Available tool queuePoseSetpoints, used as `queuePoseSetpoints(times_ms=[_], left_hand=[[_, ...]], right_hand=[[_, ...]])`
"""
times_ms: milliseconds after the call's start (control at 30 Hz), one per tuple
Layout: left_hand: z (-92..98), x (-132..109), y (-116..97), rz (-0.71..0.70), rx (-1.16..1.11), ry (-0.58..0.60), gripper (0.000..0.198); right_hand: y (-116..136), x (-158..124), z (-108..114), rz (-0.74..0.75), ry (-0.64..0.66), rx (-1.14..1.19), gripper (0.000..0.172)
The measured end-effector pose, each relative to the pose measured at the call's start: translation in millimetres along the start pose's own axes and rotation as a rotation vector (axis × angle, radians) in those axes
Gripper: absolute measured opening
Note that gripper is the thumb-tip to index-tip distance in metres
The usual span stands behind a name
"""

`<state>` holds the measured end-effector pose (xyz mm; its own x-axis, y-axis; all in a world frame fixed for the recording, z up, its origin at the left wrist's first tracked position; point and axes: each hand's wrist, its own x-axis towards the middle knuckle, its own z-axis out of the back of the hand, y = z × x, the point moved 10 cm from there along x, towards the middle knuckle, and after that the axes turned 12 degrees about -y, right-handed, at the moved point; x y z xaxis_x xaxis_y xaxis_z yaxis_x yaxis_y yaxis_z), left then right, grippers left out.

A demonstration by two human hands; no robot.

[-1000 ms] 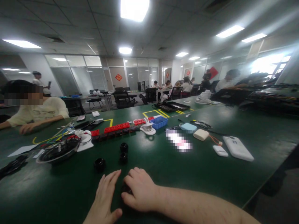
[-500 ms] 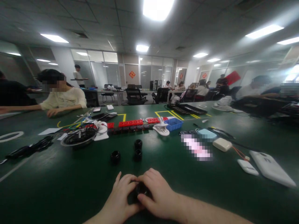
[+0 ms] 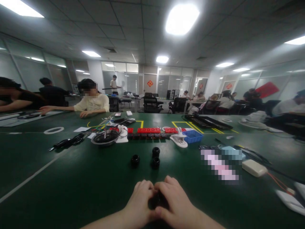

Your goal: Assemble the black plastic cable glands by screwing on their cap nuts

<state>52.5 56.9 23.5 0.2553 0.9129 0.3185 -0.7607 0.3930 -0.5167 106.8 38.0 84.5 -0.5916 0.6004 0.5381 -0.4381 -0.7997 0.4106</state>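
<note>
A glossy black round piece (image 3: pixel 156 201) is between my two hands at the table's near side, mostly hidden by fingers. My left hand (image 3: pixel 140 202) curls around its left side, fingertips pressed in from above. From the right, my right hand (image 3: pixel 175 201) wraps over it, thumb at the front and fingers on top. Just beyond lie three similar black pieces with round openings: one on the left (image 3: pixel 135 160), one at the back (image 3: pixel 156 151) and one in front of that (image 3: pixel 155 162).
Across the green table (image 3: pixel 95 178) stand red blocks (image 3: pixel 149 130), a blue bin (image 3: pixel 193 136), a white clip (image 3: pixel 179 138) and a round metal dish (image 3: pixel 105 137) of cables. A cream box (image 3: pixel 254 168) with an orange cord lies right. A person (image 3: pixel 92 98) sits at the far left.
The view has swung left and slightly up, so the table things appear farther right. My left fingers are drawn in closer around the black piece; both hands stay on it.
</note>
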Motion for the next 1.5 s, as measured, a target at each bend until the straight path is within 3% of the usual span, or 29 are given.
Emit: queuePoseSetpoints(times_ms=[233, 367, 467, 567, 667, 933, 1300, 1500], left_hand=[[-12.8, 1.0, 26.8, 0.147, 0.031, 0.014, 0.041], [-9.6, 3.0, 17.0, 0.105, 0.029, 0.008, 0.037], [-7.2, 3.5, 6.9, 0.037, 0.042, 0.013, 0.036], [-5.3, 2.5, 4.7, 0.001, 0.038, -0.01, 0.035], [-2.8, 1.4, 5.3, -0.018, 0.031, -0.046, 0.034], [-0.2, 2.7, 7.3, 0.019, 0.058, -0.029, 0.036], [9.0, 2.6, 9.7, 0.08, 0.061, -0.04, 0.028], [8.7, 4.0, 9.7, 0.073, 0.084, -0.014, 0.028]], right_hand=[[7.4, 0.3, -9.5, 0.107, 0.002, -0.04, 0.072], [11.9, -3.2, -14.3, 0.19, -0.051, -0.077, 0.073], [16.4, -7.0, -17.5, 0.256, -0.079, -0.085, 0.061], [19.4, -12.0, -21.9, 0.319, -0.063, -0.091, 0.052], [23.1, -15.9, -16.7, 0.368, -0.112, -0.064, 0.054], [29.7, -17.1, -5.8, 0.328, -0.094, 0.003, 0.06], [22.7, -20.2, -0.2, 0.22, -0.087, -0.143, 0.023], [-0.9, -17.2, 2.7, 0.094, -0.098, -0.192, 0.024]])
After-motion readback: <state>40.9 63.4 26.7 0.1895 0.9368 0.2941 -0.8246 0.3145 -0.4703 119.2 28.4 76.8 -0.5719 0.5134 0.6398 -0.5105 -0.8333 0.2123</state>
